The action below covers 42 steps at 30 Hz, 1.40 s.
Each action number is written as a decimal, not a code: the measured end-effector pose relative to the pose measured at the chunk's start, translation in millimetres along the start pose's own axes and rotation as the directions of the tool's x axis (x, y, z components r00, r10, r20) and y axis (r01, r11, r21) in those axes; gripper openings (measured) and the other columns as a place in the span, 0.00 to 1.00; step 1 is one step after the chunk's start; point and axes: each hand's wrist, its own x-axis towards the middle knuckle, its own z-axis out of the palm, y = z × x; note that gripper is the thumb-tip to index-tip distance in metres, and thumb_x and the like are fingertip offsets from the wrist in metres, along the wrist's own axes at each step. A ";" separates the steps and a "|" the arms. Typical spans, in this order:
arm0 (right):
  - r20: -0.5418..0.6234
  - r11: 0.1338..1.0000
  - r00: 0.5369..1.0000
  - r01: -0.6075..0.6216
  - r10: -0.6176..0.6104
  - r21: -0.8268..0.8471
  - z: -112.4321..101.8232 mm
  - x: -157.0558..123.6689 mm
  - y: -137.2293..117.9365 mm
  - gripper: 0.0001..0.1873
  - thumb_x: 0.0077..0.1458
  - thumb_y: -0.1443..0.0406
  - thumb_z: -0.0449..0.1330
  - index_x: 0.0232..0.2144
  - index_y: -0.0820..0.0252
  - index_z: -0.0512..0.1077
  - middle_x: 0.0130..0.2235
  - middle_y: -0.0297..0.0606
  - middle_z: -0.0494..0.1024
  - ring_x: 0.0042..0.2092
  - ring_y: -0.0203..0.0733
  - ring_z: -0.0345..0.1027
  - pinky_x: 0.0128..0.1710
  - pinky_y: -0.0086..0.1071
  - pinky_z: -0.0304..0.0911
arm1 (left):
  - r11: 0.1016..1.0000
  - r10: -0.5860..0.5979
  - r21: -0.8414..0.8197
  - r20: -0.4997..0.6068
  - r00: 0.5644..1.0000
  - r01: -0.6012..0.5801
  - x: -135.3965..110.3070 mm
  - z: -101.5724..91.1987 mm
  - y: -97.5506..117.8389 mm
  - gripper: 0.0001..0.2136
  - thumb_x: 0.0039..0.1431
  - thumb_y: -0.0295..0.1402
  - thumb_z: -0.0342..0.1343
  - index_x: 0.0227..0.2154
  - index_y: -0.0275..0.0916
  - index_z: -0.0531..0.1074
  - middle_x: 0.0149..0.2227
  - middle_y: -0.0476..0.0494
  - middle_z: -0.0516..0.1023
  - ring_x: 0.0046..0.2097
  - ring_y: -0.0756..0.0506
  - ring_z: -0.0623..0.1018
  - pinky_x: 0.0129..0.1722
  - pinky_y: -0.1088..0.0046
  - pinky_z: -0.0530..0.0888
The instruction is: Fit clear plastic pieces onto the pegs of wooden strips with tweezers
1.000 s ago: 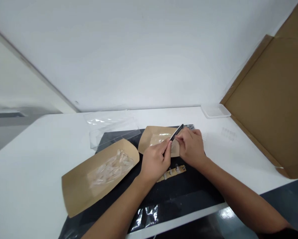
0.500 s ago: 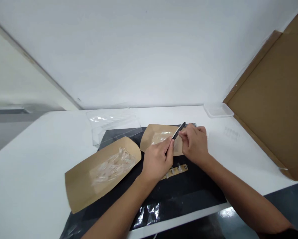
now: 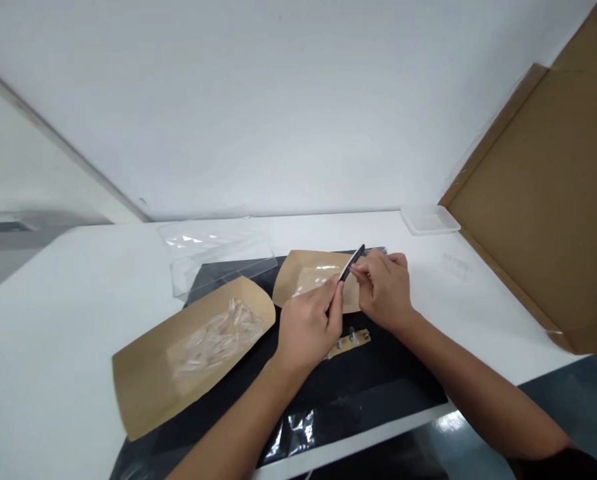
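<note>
My left hand (image 3: 306, 327) is closed round the lower end of a thin black file-like stick (image 3: 352, 262) that slants up to the right. My right hand (image 3: 386, 290) is pinched at the stick's upper part, holding something too small to make out against it. Both hands hover over a black mat (image 3: 358, 387). Under them lies a small brown strip (image 3: 351, 341) carrying a few clear nail-like pieces. A brown paper sheet (image 3: 311, 277) with clear pieces lies just behind the hands. A larger brown sheet (image 3: 143, 373) with a heap of clear pieces (image 3: 216, 337) lies to the left.
A clear plastic box lid (image 3: 218, 253) rests at the mat's far left corner. A shallow clear tray (image 3: 430, 219) stands at the back right beside a big open cardboard box (image 3: 543, 200). The white table (image 3: 53, 320) ends against a white wall.
The hands and stick have barely shifted; my right fingers work slightly along the stick. The view itself has swung a little.
</note>
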 end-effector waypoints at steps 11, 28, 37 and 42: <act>0.042 0.989 0.998 -0.049 0.043 0.139 -3.9 0.5 4.6 0.09 0.70 0.65 0.54 0.34 0.54 0.64 0.32 0.33 0.76 0.33 0.41 0.71 0.42 0.41 0.55 | 1.000 -0.027 -0.014 -0.010 1.000 0.027 -1.0 4.4 -1.0 0.15 0.75 0.35 0.50 0.51 0.39 0.81 0.39 0.40 0.88 0.35 0.43 0.86 0.34 0.70 0.77; 0.232 0.622 0.909 -0.408 0.348 0.669 -4.1 -11.2 8.6 0.12 0.68 0.56 0.62 0.34 0.54 0.70 0.31 0.33 0.76 0.31 0.40 0.74 0.35 0.37 0.72 | 0.991 -0.042 -0.121 0.065 0.997 0.050 2.0 -4.2 7.5 0.19 0.75 0.38 0.51 0.64 0.43 0.73 0.40 0.42 0.85 0.37 0.44 0.84 0.38 0.69 0.79; 0.041 0.787 0.967 -0.230 0.253 0.573 -4.8 -12.7 8.7 0.04 0.70 0.62 0.59 0.41 0.53 0.72 0.37 0.36 0.75 0.35 0.40 0.72 0.34 0.35 0.71 | 0.984 -0.136 -0.123 -0.057 0.989 0.128 4.3 1.1 -0.2 0.19 0.73 0.37 0.56 0.63 0.37 0.72 0.48 0.39 0.85 0.47 0.40 0.85 0.46 0.65 0.81; 0.085 0.756 0.965 -0.249 0.250 0.606 -4.4 -16.6 2.7 0.03 0.69 0.62 0.60 0.43 0.53 0.74 0.41 0.39 0.76 0.37 0.40 0.74 0.28 0.30 0.71 | 0.981 -0.070 -0.185 -0.074 0.995 0.055 3.3 4.8 -1.4 0.13 0.73 0.36 0.55 0.55 0.40 0.76 0.50 0.41 0.85 0.50 0.40 0.84 0.50 0.64 0.80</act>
